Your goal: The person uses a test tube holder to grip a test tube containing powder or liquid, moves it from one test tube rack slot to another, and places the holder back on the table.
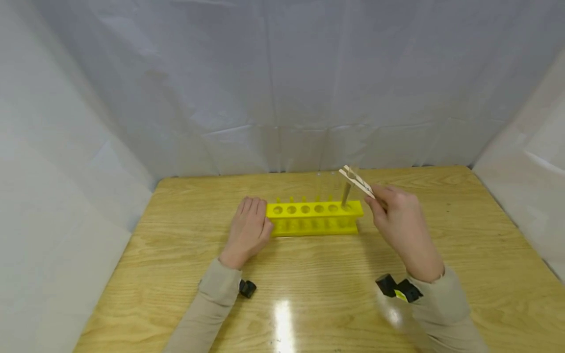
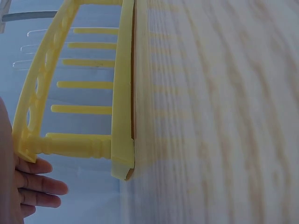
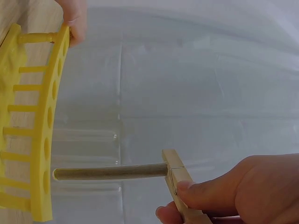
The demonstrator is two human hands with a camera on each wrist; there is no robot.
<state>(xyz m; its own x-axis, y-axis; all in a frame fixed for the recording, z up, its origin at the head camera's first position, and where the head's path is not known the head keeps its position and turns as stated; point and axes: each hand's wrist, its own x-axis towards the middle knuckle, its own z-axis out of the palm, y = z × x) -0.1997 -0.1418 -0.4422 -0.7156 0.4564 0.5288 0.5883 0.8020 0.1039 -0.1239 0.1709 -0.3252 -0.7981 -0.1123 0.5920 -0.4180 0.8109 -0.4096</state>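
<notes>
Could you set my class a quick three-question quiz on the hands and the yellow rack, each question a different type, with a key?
1. True or false: the left hand touches the yellow rack.
2. What does the right hand pinch?
A) a pen
B) a wooden clothespin
C) a spoon
3. In the head view, how many round holes show along the rack's top?

Key:
1. True
2. B
3. Six

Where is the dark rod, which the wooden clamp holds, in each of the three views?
Head: the dark rod slants right of centre, over the rack's right end.
Left wrist: the dark rod lies near-horizontal in the top-left corner.
Right wrist: the dark rod lies near-horizontal, below and left of centre.
Shared landmark: the yellow rack.
</notes>
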